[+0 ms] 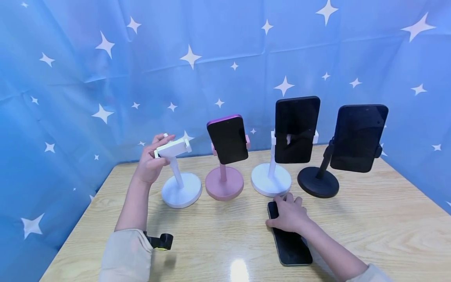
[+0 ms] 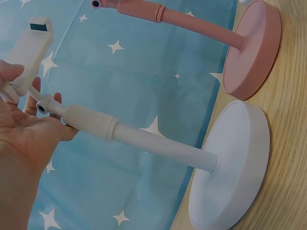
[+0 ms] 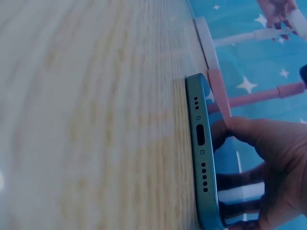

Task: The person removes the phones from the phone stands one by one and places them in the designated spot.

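Note:
At the left, a white phone stand [image 1: 181, 190] has its clamp [image 1: 173, 149] tilted upward. My left hand [image 1: 149, 162] holds that clamp, thumb at its near end and fingers behind; in the left wrist view the thumb presses the clamp [image 2: 29, 57] beside the ribbed collar of the pole. A dark smartphone [image 1: 292, 246] lies screen up on the table, with a greenish edge and a charging port [image 3: 200, 135] in the right wrist view. My right hand [image 1: 290, 215] grips its far part from above, thumb on the left edge and fingers over the far end.
Behind stand a pink stand [image 1: 225, 184] with a pink-edged phone [image 1: 229, 140], another white stand [image 1: 271, 180] bearing a large black phone [image 1: 296, 129], and a black stand [image 1: 318, 183] bearing a dark phone [image 1: 359, 137]. A blue star-patterned curtain [image 1: 225, 35] hangs behind the wooden table [image 1: 197, 243].

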